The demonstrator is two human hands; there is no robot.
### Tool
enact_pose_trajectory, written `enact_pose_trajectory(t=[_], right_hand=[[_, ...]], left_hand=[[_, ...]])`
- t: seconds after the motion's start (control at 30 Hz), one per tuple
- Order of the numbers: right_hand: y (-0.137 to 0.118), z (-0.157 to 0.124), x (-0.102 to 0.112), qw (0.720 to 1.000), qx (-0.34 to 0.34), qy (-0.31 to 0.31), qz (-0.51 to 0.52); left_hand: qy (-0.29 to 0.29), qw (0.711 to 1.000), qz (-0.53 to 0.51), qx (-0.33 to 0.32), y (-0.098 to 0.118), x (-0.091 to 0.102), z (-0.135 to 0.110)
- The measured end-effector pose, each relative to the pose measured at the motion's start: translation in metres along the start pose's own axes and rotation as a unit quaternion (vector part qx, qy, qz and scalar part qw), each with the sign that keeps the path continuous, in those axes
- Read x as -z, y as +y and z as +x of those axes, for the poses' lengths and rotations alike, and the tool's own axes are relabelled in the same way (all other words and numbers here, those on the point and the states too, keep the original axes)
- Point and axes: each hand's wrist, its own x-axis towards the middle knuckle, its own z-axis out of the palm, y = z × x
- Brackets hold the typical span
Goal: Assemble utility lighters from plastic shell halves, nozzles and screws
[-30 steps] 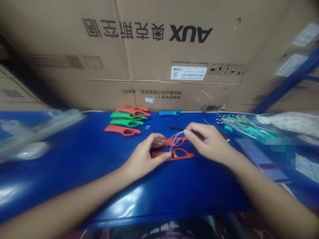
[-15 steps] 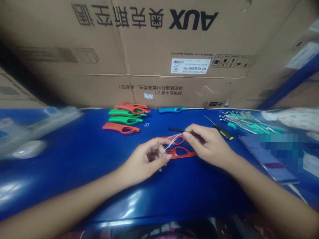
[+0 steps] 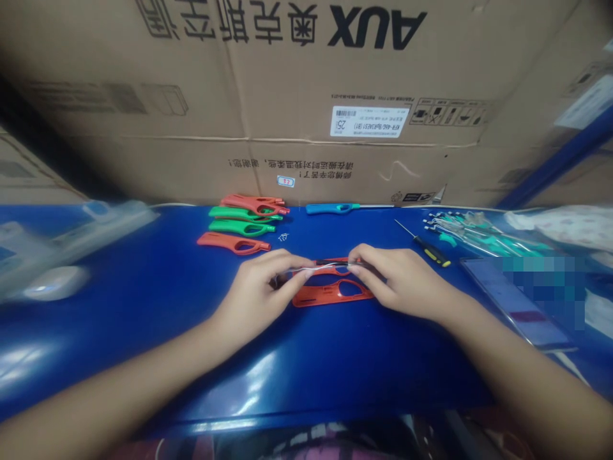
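My left hand (image 3: 262,281) is closed, thumb and fingertips pinching thin white wires (image 3: 320,268) that run across to the other hand. My right hand (image 3: 397,275) is closed around one end of a slim black rod (image 3: 332,262), which lies level between the hands, its left end at my left fingertips. Whether the left fingers also grip the rod, I cannot tell. Below them on the table lie two orange lighter shell halves; the nearer shell half (image 3: 313,296) shows its hollow inside, and the farther shell half (image 3: 335,271) is partly covered by the hands and wires.
Orange and green lighter handles (image 3: 246,227) are stacked at the back left, with small white pieces (image 3: 283,237) beside them. Behind are a blue lighter (image 3: 330,208) and a large carton (image 3: 191,115). A screwdriver (image 3: 428,249), metal-and-green parts (image 3: 483,233) and a phone (image 3: 507,300) lie right.
My left hand has turned palm down and drawn the looped wires nearly straight along the black rod. The rod has come lower, nearer the left fingers. The orange shell halves stay put.
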Motion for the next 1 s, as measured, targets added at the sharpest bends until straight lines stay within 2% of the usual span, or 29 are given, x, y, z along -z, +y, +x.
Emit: enact_pose_trajectory(t=[0.33,0.53,0.73,1.0], right_hand=[[0.0004,-0.0008,-0.0008,1.000,0.008,-0.006,-0.010],[-0.0011,-0.0001,-0.0012,1.000,0.009,-0.012,-0.007],[0.0001,-0.0012,-0.0025,0.999,0.026,-0.018,0.012],[0.0021,0.0004,-0.0076,0.999,0.032,-0.005,0.023]], left_hand=[[0.018,0.997,0.044,-0.064,0.0021,0.0024,-0.0029],[0.026,0.999,0.038,-0.025,0.0060,0.0028,-0.0004],[0.052,0.997,0.050,-0.026,0.0062,0.0029,-0.0014],[0.045,0.997,0.049,-0.036,0.0065,0.0038,-0.0007]])
